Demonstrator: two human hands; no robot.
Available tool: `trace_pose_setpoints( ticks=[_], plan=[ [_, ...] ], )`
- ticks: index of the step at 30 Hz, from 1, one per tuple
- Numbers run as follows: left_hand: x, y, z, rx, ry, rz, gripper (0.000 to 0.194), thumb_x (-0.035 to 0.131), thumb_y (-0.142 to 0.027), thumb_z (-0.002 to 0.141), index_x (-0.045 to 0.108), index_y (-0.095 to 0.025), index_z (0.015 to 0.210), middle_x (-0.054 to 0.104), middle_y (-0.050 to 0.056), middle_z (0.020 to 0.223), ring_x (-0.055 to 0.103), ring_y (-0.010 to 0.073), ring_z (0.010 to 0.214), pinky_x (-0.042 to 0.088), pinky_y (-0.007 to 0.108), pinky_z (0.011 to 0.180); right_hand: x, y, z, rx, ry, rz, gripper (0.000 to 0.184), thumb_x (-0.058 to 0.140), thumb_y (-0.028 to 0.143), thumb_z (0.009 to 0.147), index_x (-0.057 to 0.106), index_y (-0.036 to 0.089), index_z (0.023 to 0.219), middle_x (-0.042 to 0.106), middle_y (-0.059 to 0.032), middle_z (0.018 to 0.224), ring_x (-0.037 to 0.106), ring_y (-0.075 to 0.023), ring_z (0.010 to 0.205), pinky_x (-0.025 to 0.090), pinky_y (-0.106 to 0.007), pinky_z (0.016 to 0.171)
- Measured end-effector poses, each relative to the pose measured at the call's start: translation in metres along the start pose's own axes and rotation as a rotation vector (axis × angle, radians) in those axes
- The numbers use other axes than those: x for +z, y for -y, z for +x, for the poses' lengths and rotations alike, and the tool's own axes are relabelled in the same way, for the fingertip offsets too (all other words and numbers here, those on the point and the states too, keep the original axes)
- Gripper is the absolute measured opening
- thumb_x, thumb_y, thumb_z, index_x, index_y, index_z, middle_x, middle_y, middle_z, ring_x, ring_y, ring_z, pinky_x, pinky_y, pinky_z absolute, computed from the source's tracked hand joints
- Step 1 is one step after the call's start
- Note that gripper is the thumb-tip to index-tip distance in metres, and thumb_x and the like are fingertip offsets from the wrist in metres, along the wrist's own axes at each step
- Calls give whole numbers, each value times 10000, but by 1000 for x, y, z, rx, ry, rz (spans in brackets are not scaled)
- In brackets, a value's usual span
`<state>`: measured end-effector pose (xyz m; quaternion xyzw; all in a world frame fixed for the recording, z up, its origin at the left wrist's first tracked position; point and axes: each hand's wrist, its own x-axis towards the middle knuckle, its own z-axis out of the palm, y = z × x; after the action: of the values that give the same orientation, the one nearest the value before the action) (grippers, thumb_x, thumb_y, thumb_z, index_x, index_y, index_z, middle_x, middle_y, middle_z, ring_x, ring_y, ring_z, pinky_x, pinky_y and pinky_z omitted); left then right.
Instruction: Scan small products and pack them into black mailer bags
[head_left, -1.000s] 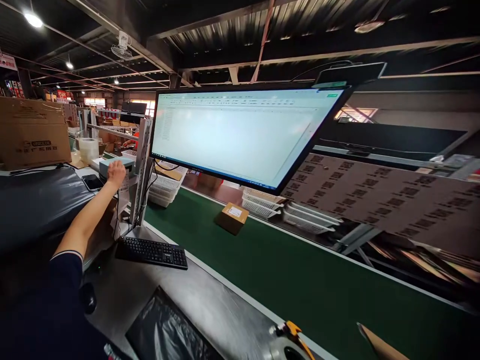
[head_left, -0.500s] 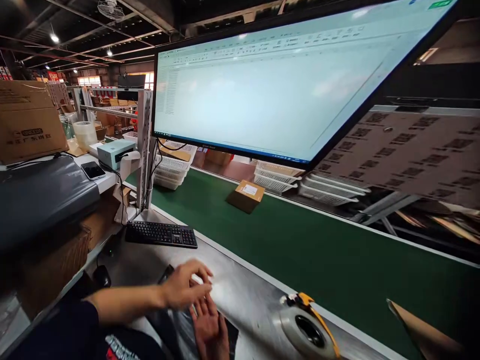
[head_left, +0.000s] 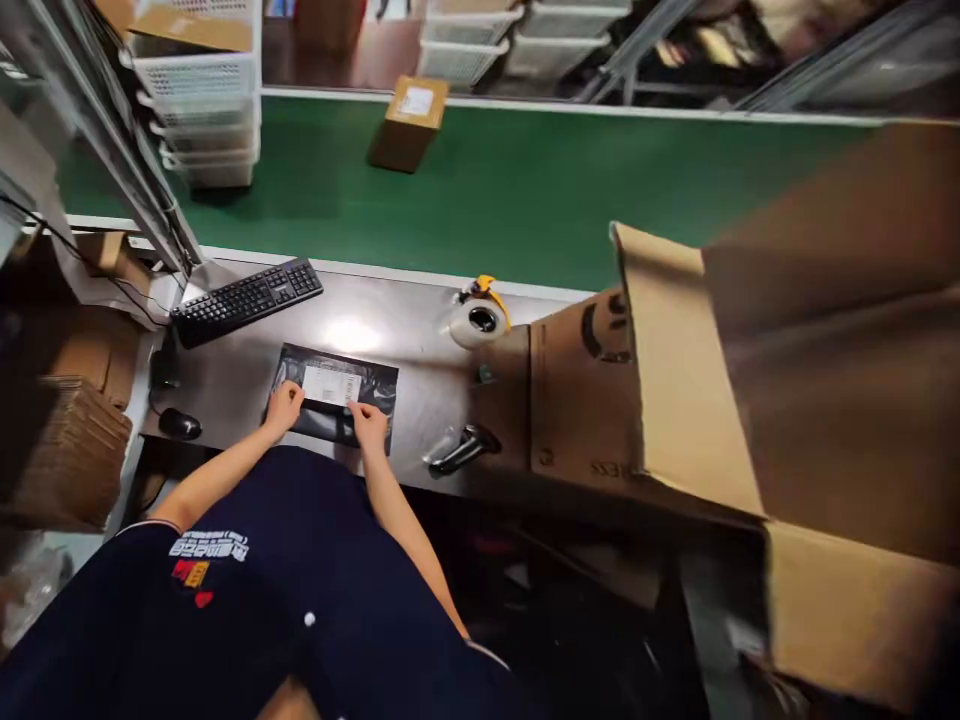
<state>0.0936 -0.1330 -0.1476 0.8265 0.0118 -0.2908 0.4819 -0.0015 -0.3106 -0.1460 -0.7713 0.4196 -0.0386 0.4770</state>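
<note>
A black plastic mailing bag lies flat on the metal bench. Over its upper part is a white shipping label with print and a barcode. My left hand pinches the label's lower left corner, fingers closed. At the lower right corner, my right hand pinches the same label between thumb and fingers. Whether the label is stuck to the bag or just above it, I cannot tell. A barcode scanner rests on the bench to the right of my right hand.
A tape dispenser stands near the belt. A large open cardboard box fills the right. The keyboard and mouse are left. Behind runs a green conveyor belt carrying a small carton near stacked white baskets.
My view has swung down and right, so the monitor is out of sight and the large box shows. My hands have moved from close together to apart, at the label's two lower corners.
</note>
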Motion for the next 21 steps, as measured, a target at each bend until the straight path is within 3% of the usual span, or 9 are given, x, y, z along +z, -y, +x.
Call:
trace_pose_setpoints(
  ticks=[3, 6, 8, 10, 12, 14, 17, 19, 21],
  plan=[
    [9, 10, 14, 56, 8, 228, 124, 512, -223, 1000, 565, -198, 890, 701, 111, 988, 687, 258, 1066, 524, 407, 994, 13, -15, 10, 55, 1, -184, 333, 591, 425, 877, 804, 183, 792, 809, -124, 956, 716, -271, 924, 537, -360, 864],
    [11, 9, 18, 96, 25, 417, 132, 513, -212, 1001, 628, -162, 962, 711, 195, 1144, 690, 326, 1122, 516, 474, 1007, 15, -14, 12, 53, 28, -355, 303, 602, 375, 912, 813, 166, 855, 782, -165, 1079, 711, -294, 979, 518, -397, 919],
    [9, 7, 19, 135, 36, 522, 197, 503, -217, 1007, 663, -125, 1074, 696, 246, 1229, 687, 360, 1156, 513, 508, 1018, 10, -12, 12, 25, 52, -446, 294, 651, 374, 914, 808, 126, 902, 753, -221, 1137, 697, -337, 1055, 490, -450, 1003],
    [6, 4, 19, 216, 51, 601, 333, 476, -239, 1023, 650, -83, 1261, 635, 293, 1381, 625, 390, 1301, 473, 539, 1098, 5, -11, 11, -11, 48, -499, 378, 662, 410, 936, 785, 79, 1072, 701, -281, 1260, 645, -389, 1201, 438, -502, 1099],
    [5, 1, 21, 352, 112, 648, 473, 471, -279, 1037, 577, -89, 1456, 518, 269, 1578, 475, 372, 1494, 368, 529, 1230, 6, -11, 9, -131, 75, -531, 518, 584, 438, 999, 671, 76, 1360, 589, -287, 1484, 518, -396, 1405, 353, -518, 1208],
    [6, -1, 26, 537, 239, 720, 579, 484, -325, 1038, 489, -139, 1587, 405, 190, 1703, 313, 328, 1613, 217, 505, 1330, 13, -12, 6, -342, 197, -569, 605, 474, 421, 1053, 475, 123, 1580, 419, -218, 1683, 334, -348, 1573, 213, -520, 1307],
    [9, 0, 38, 707, 370, 890, 645, 475, -383, 1042, 410, -210, 1660, 306, 125, 1762, 190, 316, 1664, 41, 555, 1361, 24, -12, 4, -518, 360, -608, 670, 420, 404, 1065, 323, 125, 1666, 272, -153, 1770, 183, -302, 1652, 44, -535, 1353],
    [3, 5, 46, 654, 291, 969, 672, 470, -439, 1043, 380, -235, 1677, 227, 125, 1785, 117, 349, 1675, -21, 639, 1335, 21, -13, 4, -426, 311, -562, 701, 459, 391, 1044, 317, 88, 1659, 248, -174, 1771, 169, -314, 1656, 17, -550, 1352],
    [-13, 15, 53, 530, 137, 978, 733, 474, -484, 1035, 329, -196, 1694, 145, 172, 1795, 61, 398, 1674, -16, 717, 1299, 6, -13, 4, -253, 171, -415, 721, 510, 350, 1014, 319, 60, 1646, 221, -200, 1774, 145, -330, 1656, 30, -542, 1351]
  ],
)
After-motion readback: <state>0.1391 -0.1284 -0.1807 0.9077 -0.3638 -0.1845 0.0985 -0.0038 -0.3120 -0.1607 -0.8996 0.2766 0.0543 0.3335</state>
